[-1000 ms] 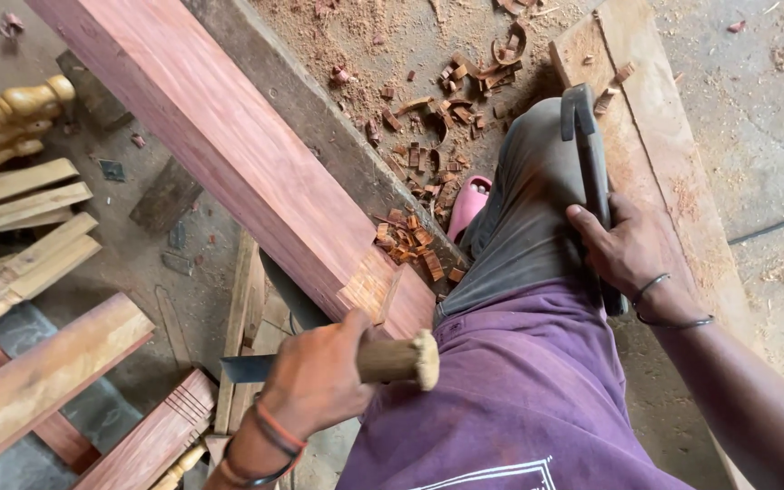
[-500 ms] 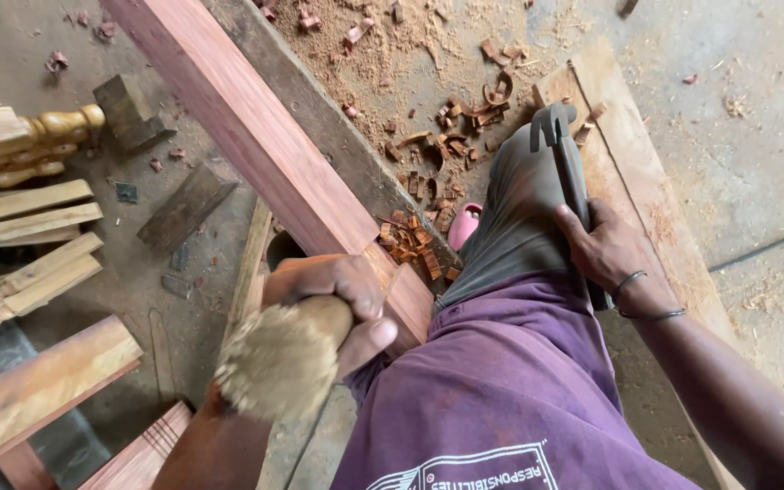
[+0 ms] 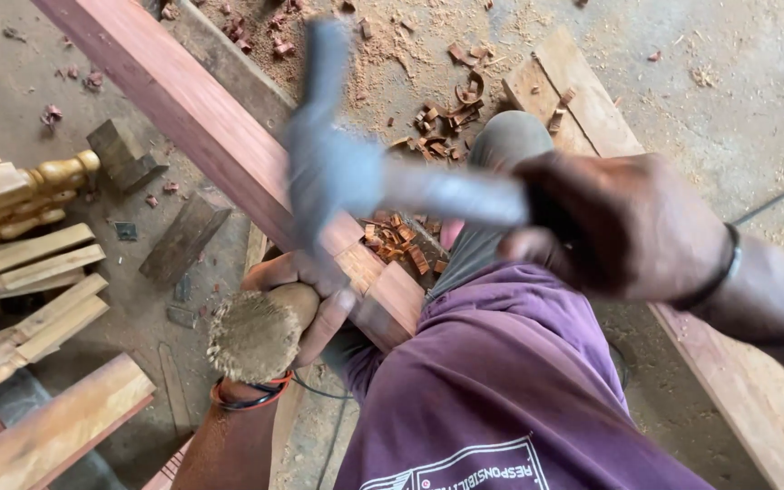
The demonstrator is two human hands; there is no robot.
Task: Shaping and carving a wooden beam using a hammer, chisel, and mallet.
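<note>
Chisel handle [image 3: 254, 338], frayed, gripped in left hand [image 3: 306, 295] at the red beam's [image 3: 192, 113] end; right hand [image 3: 623, 227] clutches the raised hammer [image 3: 338, 168].

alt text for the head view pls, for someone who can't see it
A person's right hand holds a motion-blurred hammer above the frayed wooden chisel handle gripped in the left hand, at the end of a long reddish beam. Wood chips litter the sawdust floor.

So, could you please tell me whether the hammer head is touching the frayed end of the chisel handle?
Apart. The head view shows the blurred hammer raised in the right hand, clearly above the chisel handle that the left hand grips against the reddish beam.
</note>
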